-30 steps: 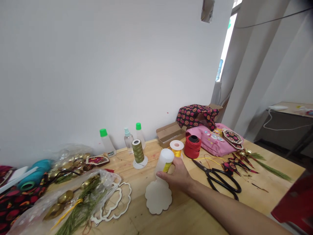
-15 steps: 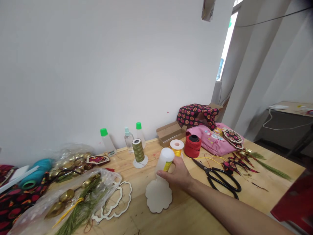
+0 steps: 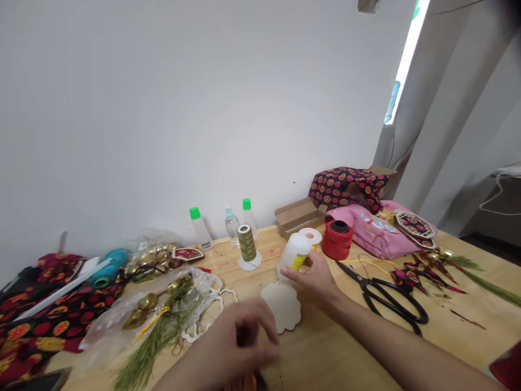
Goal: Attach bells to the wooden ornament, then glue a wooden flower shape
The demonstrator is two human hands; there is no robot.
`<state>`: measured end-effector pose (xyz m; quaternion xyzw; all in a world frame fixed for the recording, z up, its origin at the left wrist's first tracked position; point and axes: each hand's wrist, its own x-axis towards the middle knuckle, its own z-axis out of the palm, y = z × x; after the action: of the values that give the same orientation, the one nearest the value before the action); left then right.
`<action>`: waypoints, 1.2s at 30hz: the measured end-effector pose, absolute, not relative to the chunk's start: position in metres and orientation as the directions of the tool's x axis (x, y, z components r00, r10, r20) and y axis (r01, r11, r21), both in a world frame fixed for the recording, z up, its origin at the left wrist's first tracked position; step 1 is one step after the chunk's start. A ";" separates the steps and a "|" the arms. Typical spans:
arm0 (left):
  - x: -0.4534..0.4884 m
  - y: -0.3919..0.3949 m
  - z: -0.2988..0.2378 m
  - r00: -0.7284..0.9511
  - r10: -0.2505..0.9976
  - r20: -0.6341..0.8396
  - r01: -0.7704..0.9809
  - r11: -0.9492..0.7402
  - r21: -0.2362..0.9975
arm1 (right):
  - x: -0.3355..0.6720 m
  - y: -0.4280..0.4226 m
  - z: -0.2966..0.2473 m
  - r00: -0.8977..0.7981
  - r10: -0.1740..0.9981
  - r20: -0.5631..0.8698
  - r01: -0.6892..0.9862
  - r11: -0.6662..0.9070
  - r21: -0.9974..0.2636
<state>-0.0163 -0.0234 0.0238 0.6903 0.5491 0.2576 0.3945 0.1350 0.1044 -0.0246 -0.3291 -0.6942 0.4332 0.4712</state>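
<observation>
My right hand (image 3: 315,279) is wrapped round a white plastic bottle (image 3: 293,254) with a yellow label. The bottle is tilted, its flat base up, and its lower end meets the far edge of a pale scalloped flat piece (image 3: 281,307). Whether the bottle's mouth touches that piece is hidden. My left hand (image 3: 244,336) is blurred in front of the piece, fingers curved and apart from the thumb, with nothing visible in it. White scalloped frames (image 3: 227,296) lie beyond my left hand, partly covered by it.
Black-handled scissors (image 3: 386,293) lie right of my right hand. Behind stand a red thread spool (image 3: 337,241), an olive thread cone (image 3: 246,244) and green-capped bottles (image 3: 201,228). Gold bells with a green tassel (image 3: 157,336) lie left, near a pink bag (image 3: 366,233) far right.
My left hand has come into view from below, near the scalloped piece. My right hand keeps its grip on the bottle over that piece. The view has turned left.
</observation>
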 end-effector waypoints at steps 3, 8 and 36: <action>-0.032 -0.014 0.011 0.006 0.997 0.077 0.702 -0.059 0.710 | 0.136 0.105 -0.023 -0.326 0.880 0.345 0.024 0.372 -0.928; -0.030 -0.009 -0.017 -0.025 0.991 0.133 0.844 -0.050 0.534 | 0.136 0.105 -0.021 -0.314 0.893 0.322 0.053 0.355 -0.933; -0.013 -0.017 -0.041 0.038 0.998 -0.050 0.876 -0.009 0.481 | 0.139 0.100 -0.024 -0.420 0.835 0.356 0.127 0.442 -0.888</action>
<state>-0.0134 -0.0174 -0.0410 0.6932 0.6760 0.1552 0.1959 0.1394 0.1001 -0.0236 -0.3279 -0.7337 0.4142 0.4274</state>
